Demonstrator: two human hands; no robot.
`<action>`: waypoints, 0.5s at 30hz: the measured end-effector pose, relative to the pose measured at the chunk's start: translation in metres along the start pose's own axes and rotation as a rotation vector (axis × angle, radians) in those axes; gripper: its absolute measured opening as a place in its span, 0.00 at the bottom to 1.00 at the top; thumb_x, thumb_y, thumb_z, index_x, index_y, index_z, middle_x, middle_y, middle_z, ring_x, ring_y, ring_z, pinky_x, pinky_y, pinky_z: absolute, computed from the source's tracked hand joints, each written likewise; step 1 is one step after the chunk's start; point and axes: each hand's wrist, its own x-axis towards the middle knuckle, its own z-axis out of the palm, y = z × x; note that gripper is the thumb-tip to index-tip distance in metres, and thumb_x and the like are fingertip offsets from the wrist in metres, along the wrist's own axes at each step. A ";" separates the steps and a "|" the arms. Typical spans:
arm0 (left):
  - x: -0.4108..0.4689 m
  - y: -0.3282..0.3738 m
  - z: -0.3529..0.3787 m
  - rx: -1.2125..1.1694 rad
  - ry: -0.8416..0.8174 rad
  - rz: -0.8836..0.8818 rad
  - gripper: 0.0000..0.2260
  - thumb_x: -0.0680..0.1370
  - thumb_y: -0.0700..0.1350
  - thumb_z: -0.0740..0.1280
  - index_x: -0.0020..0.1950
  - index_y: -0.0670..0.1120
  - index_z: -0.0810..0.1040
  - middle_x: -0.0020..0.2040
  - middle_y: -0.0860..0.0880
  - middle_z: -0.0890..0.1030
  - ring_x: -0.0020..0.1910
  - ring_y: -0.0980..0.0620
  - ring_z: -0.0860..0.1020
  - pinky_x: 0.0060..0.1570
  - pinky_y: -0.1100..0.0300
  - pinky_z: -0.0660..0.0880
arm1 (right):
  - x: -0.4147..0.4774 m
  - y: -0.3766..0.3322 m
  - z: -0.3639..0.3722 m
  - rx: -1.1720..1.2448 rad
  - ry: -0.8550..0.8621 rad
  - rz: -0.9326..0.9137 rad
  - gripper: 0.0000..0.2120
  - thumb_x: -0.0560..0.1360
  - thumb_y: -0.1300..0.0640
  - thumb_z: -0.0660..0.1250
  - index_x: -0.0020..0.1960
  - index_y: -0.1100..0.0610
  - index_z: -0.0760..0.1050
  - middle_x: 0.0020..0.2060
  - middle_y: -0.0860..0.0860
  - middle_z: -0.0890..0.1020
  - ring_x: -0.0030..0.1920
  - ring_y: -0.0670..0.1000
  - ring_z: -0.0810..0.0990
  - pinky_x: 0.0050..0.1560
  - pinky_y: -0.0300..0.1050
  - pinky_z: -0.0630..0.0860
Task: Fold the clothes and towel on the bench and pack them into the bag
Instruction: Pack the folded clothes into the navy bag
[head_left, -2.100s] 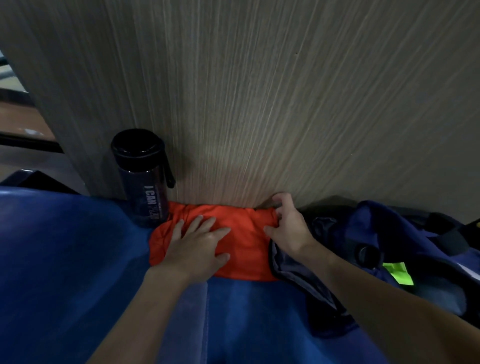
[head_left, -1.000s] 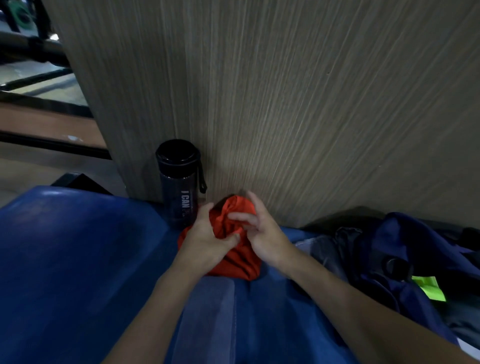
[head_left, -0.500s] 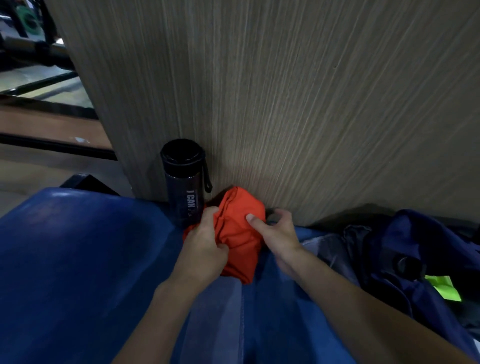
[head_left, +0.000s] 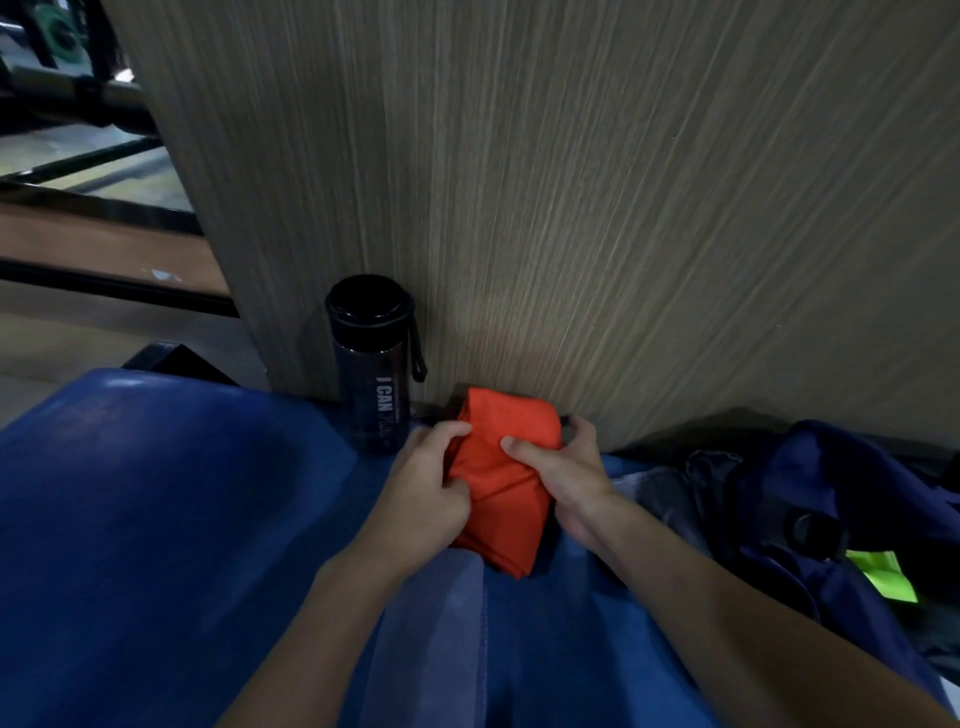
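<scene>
Bundle of folded orange fabric (head_left: 501, 488) resting on far side of the blue padded counter (head_left: 156, 519), against the grey wood-grain panel (head_left: 623, 208), just right of the dark lidded water bottle (head_left: 371, 364). Clasped from both sides: left grip (head_left: 422, 493) curled round its left edge, right grip (head_left: 566, 480) pinching the right edge, thumb on top. Better pressed flat, loose near corner tucked under, then carried right to the dark navy fabric bag (head_left: 831, 483) without slackening

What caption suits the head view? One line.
Left hand and right hand grip an orange garment at the blue bench, between a dark bottle and a bag.
</scene>
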 end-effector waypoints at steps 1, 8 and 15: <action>0.000 0.003 0.001 0.002 0.030 -0.006 0.21 0.80 0.38 0.60 0.70 0.56 0.70 0.63 0.56 0.70 0.60 0.59 0.72 0.60 0.66 0.71 | -0.002 0.000 0.002 -0.013 0.013 -0.025 0.39 0.67 0.62 0.79 0.68 0.50 0.59 0.55 0.51 0.78 0.53 0.50 0.81 0.53 0.49 0.80; 0.007 0.002 0.005 -0.093 0.079 -0.111 0.45 0.67 0.69 0.72 0.78 0.60 0.55 0.73 0.57 0.67 0.70 0.58 0.69 0.69 0.56 0.68 | -0.017 -0.014 0.006 0.064 0.018 -0.125 0.35 0.68 0.64 0.77 0.68 0.50 0.64 0.57 0.52 0.79 0.54 0.52 0.82 0.56 0.53 0.80; 0.011 0.036 0.009 -0.304 0.032 0.018 0.36 0.64 0.62 0.78 0.68 0.52 0.73 0.56 0.56 0.83 0.53 0.61 0.81 0.52 0.67 0.77 | -0.052 -0.059 -0.017 0.309 -0.067 -0.187 0.27 0.70 0.68 0.73 0.66 0.54 0.70 0.56 0.59 0.82 0.55 0.57 0.83 0.55 0.53 0.81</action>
